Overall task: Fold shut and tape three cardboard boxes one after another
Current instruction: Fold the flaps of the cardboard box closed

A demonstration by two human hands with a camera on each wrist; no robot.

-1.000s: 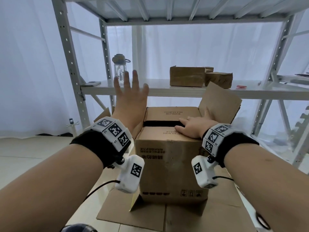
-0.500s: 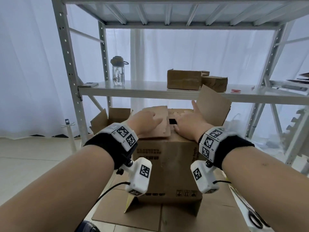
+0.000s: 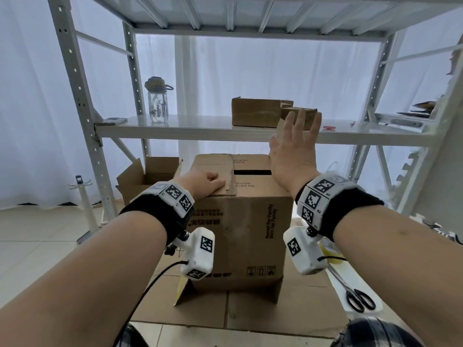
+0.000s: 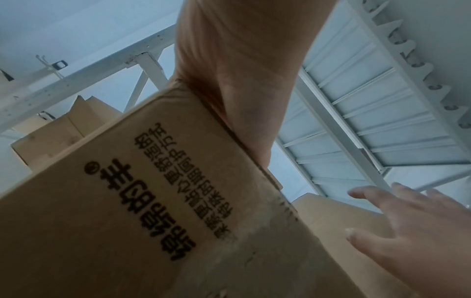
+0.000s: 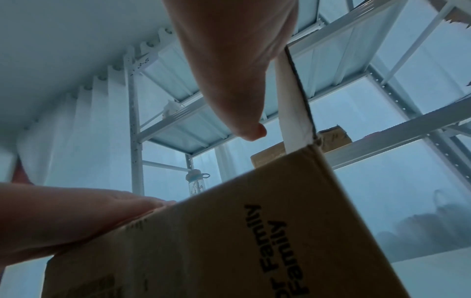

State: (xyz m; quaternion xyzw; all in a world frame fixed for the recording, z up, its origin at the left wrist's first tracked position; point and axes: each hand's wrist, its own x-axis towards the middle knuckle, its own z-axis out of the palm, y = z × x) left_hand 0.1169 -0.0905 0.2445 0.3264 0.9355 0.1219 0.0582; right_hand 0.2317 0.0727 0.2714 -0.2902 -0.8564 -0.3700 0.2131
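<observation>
A big printed cardboard box (image 3: pixel 238 234) stands on the floor in front of me. My left hand (image 3: pixel 211 182) rests on the folded-down left flap (image 3: pixel 215 169) and presses it flat on the top. A dark gap (image 3: pixel 251 172) shows between the inner flaps. My right hand (image 3: pixel 298 136) is raised, fingers straight, its palm against the upright right flap (image 5: pixel 293 96), which it mostly hides in the head view. The left wrist view shows the box front (image 4: pixel 153 201) and the right hand (image 4: pixel 407 231) spread open.
A second open box (image 3: pixel 150 176) sits behind on the left. On the rack shelf (image 3: pixel 200 128) stand two small boxes (image 3: pixel 258 113), a bottle (image 3: pixel 157 101) and a phone (image 3: pixel 111 120). Scissors (image 3: pixel 358 296) lie at the right. Flat cardboard (image 3: pixel 250 311) covers the floor.
My left hand came down with the left flap and now holds it flat. My right hand left the box top and rose against the upright right flap.
</observation>
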